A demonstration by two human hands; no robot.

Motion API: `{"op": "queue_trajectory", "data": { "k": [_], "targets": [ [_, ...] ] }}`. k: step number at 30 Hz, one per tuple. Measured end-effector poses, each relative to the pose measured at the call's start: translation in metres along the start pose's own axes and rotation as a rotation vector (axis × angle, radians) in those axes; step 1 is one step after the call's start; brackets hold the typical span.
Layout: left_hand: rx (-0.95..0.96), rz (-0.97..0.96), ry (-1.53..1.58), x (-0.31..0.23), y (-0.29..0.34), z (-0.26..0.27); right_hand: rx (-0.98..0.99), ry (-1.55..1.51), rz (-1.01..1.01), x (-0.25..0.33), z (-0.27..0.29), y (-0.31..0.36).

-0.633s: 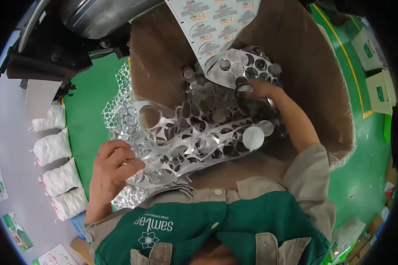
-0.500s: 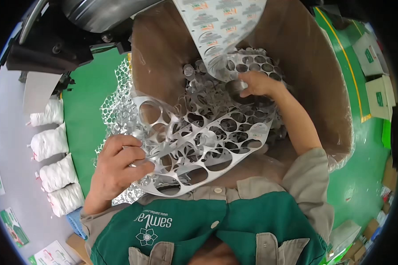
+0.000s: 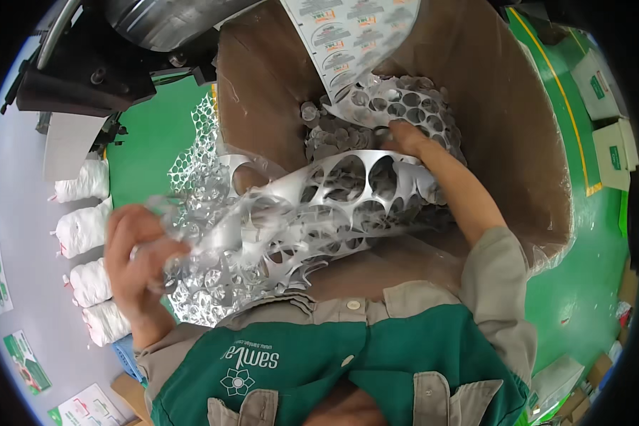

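Observation:
A long silver foil sheet punched with round holes (image 3: 298,186) stretches between my hands, slanting from inside the big box to its left side. My left hand (image 3: 140,248), slightly blurred, has its fingers curled around the sheet's crumpled left end. My right hand (image 3: 409,139) is down in the box, closed on the punched foil, with its fingertips partly hidden. Just beyond it lies more punched foil (image 3: 405,106), joined to a printed foil strip (image 3: 355,42) hanging from above. Loose round foil discs (image 3: 337,138) are heaped under the sheet.
The brown box (image 3: 476,71) is lined with clear plastic. Punched scrap (image 3: 195,142) piles up outside its left wall. Dark machinery (image 3: 85,82) overhangs at upper left. White bundles (image 3: 84,231) line the grey floor at left; pale bins (image 3: 610,153) stand at far right.
My left hand has moved left, drawing the punched sheet across. The sheet's middle has risen and bunched, uncovering discs below. My right hand has shifted slightly within the box.

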State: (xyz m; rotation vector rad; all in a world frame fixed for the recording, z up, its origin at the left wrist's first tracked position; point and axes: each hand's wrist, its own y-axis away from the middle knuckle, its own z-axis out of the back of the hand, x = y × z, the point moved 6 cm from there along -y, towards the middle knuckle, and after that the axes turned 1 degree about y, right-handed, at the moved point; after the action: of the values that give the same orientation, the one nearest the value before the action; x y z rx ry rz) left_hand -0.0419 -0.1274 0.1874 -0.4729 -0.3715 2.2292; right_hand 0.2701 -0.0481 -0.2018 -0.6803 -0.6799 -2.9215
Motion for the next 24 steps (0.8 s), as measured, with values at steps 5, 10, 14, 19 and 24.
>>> {"op": "queue_trajectory", "data": {
  "k": [5, 10, 14, 19, 24],
  "targets": [
    [0.402, 0.367, 0.430, 0.073, 0.014, -0.062, -0.080, 0.046, 0.204, 0.035, 0.064, 0.037],
    [0.302, 0.912, 0.853, 0.113, 0.050, -0.079, -0.363, -0.837, 0.447, 0.093, 0.207, 0.101],
    [0.256, 0.803, 0.895, 0.113, 0.054, -0.072, -0.147, -1.745, 0.819, 0.089, 0.225, 0.124],
    [-0.008, 0.889, 0.825, 0.098, 0.062, -0.025, -0.050, -0.445, -0.069, 0.019, 0.082, 0.049],
    [-0.054, 0.843, 0.967, 0.154, 0.105, -0.007, 0.178, -0.078, -0.253, -0.033, 0.049, 0.042]
  ]
}}
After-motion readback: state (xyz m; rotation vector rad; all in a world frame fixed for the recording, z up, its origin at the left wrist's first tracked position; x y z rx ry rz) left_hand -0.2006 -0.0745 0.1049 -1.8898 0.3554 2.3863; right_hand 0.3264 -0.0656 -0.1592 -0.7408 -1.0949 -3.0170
